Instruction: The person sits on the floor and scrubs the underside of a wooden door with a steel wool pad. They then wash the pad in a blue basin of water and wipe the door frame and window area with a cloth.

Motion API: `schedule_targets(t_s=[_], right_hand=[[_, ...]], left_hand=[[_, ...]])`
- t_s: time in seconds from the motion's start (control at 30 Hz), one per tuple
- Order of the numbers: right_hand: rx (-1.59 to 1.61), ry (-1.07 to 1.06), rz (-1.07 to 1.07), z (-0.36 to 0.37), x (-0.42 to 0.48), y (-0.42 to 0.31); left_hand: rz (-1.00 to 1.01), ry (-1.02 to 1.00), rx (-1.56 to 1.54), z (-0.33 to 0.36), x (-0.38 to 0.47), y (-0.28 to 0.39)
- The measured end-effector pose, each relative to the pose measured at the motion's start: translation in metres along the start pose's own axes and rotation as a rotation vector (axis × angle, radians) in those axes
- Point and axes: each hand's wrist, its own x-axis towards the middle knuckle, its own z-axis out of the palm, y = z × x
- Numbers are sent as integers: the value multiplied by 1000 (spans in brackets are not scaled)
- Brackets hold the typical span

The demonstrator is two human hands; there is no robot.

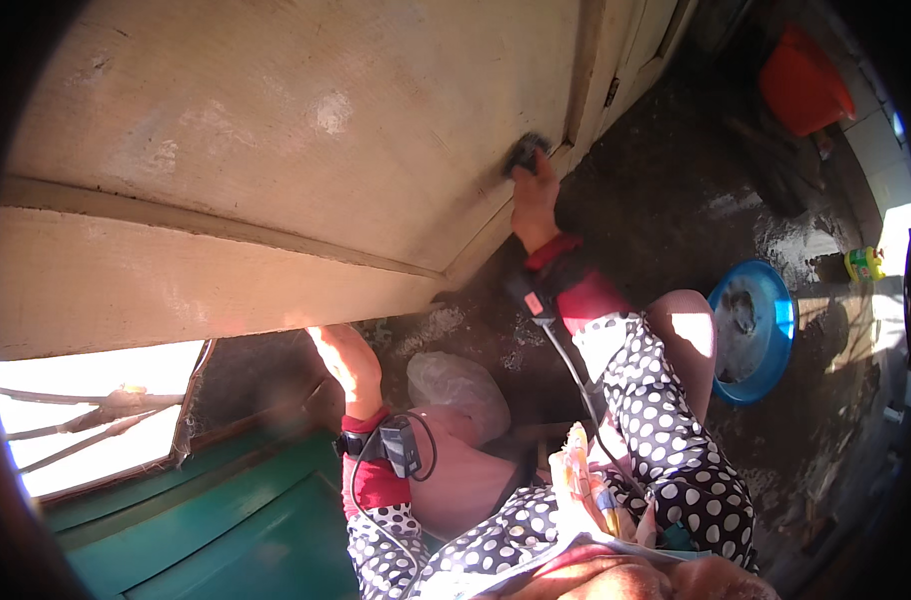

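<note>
My right hand holds a dark scrubbing pad against a cream panelled wooden door. The pad looks blurred and lies near the corner where a raised moulding strip ends. Pale, whitish smears mark the door's surface. At the near edge of the door is my left hand; the door hides its fingers, so their grip cannot be made out. Both of my wrists carry a strapped device with a cable.
A blue basin with cloudy water and a dark lump in it stands right on the wet dark floor. Beyond are a red plastic bucket and a yellow-green bottle. A clear plastic bag lies between my arms; green boards are lower left.
</note>
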Motion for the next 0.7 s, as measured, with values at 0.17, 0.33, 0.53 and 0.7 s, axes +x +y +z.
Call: schedule_targets(t_s=[0.17,0.33,0.53,0.7], right_hand=[[-302,-40,-377,29,-24,-6],[-524,-349,-346,29,-126,19],[-510,27,-705,57,-22,-73],[-713,-283,-1045,66,-90,-71]], left_hand=[[37,114,-122,9,2,3],[16,30,-124,8,2,4],[13,20,-115,5,2,3],[24,-4,-163,7,4,4]])
